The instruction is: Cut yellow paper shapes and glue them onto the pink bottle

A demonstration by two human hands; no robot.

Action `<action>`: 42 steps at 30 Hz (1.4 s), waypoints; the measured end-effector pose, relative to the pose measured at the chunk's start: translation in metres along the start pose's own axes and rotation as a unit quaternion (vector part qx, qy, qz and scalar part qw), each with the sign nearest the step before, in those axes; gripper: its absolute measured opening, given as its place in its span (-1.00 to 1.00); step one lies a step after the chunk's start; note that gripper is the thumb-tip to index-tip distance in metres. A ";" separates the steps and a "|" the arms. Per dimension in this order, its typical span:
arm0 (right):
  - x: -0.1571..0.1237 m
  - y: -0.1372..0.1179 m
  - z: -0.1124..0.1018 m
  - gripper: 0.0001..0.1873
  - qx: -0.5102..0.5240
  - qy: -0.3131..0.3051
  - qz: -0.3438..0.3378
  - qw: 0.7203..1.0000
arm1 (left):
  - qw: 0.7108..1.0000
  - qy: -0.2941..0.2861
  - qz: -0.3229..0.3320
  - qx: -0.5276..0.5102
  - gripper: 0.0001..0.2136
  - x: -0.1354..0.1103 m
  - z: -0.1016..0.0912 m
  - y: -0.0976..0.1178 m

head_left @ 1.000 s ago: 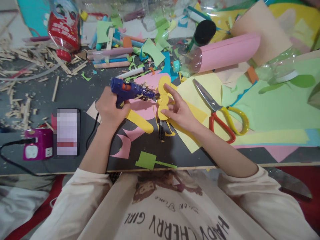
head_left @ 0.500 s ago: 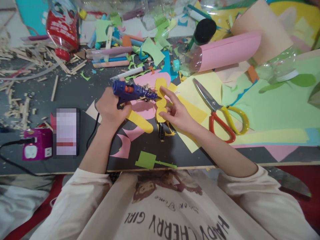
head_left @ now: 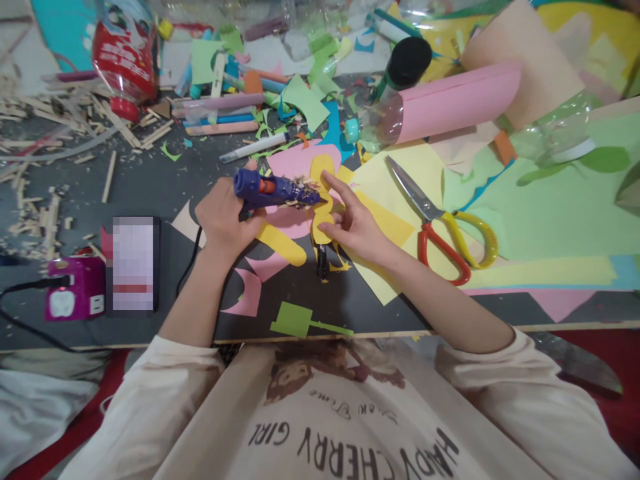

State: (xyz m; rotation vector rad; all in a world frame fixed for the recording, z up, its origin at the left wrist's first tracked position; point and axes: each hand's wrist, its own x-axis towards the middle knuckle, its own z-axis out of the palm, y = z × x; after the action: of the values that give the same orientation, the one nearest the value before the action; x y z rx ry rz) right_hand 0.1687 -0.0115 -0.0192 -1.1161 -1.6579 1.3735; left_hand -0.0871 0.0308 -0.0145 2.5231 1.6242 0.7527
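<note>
My left hand (head_left: 223, 213) is wrapped round the handle of a blue glue gun (head_left: 265, 189). Bits of wood cling near the gun's nozzle, and its tip points right, over a yellow paper cutout (head_left: 323, 172) with rounded lobes. With index finger and thumb, my right hand (head_left: 360, 223) grips the cutout's right side; the other fingers are partly hidden. Under the gun and the cutout lies a pink paper shape (head_left: 285, 217), partly covered. Below the gun is a yellow paper strip (head_left: 287, 247) with a rounded end. A small black object (head_left: 322, 261) lies just below the cutout.
Scissors (head_left: 435, 217) lie right of my right hand on pale yellow paper (head_left: 383, 280). Behind are a pink-wrapped bottle (head_left: 457, 100), markers (head_left: 223, 121) and paper scraps. Wooden sticks (head_left: 50, 113), a red-labelled bottle (head_left: 125, 50), a phone (head_left: 133, 263) and a purple box (head_left: 75, 287) are leftward.
The glue gun in my left hand has shifted slightly right and down, its tip now further over the yellow cutout. My right hand has barely moved.
</note>
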 end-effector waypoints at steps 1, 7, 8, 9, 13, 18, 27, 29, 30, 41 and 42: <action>0.000 -0.001 0.000 -0.24 0.002 0.003 0.000 1.000 | 1.000 0.000 0.001 0.000 -0.49 0.000 0.001 0.000; 0.000 -0.006 -0.001 -0.23 0.019 0.017 0.017 1.000 | 0.999 -0.001 -0.020 -0.031 -0.47 -0.001 0.002 0.001; 0.000 -0.007 -0.001 -0.23 0.021 0.019 0.020 0.999 | 0.999 -0.003 -0.020 -0.033 -0.46 -0.001 0.001 0.002; 0.000 -0.008 -0.001 -0.22 0.024 0.020 0.021 0.999 | 0.999 -0.003 -0.018 -0.032 -0.46 -0.001 0.000 0.002; 0.001 -0.007 -0.001 -0.19 0.034 0.027 0.025 0.999 | 1.000 0.015 0.003 -0.011 -0.47 0.001 -0.002 0.005; 0.001 -0.002 -0.002 -0.18 0.029 0.027 0.031 0.999 | 0.999 -0.005 -0.019 -0.034 -0.46 0.000 -0.002 0.004; 0.002 0.002 -0.006 -0.14 0.032 0.023 0.027 0.999 | 1.000 0.008 -0.007 -0.014 -0.47 0.000 0.000 0.001; 0.002 0.003 -0.007 -0.13 0.036 0.024 0.027 0.999 | 1.000 0.005 -0.017 -0.012 -0.47 0.000 -0.001 0.001; 0.002 0.004 -0.007 -0.12 0.041 0.026 0.026 0.999 | 1.000 0.003 -0.023 -0.015 -0.48 0.001 -0.001 0.001; 0.003 0.006 -0.007 -0.09 0.082 0.004 0.015 0.996 | 0.993 0.079 -0.087 -0.026 -0.61 0.003 0.008 -0.018; 0.003 0.006 -0.007 -0.09 0.081 0.002 0.013 0.997 | 0.989 0.106 -0.104 -0.028 -0.59 0.005 0.010 -0.025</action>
State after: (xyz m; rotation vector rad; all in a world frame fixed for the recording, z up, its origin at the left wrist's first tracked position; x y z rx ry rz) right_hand 0.1747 -0.0055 -0.0243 -1.0488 -1.5046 1.4919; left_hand -0.1026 0.0484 -0.0289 2.2543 1.8627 1.0537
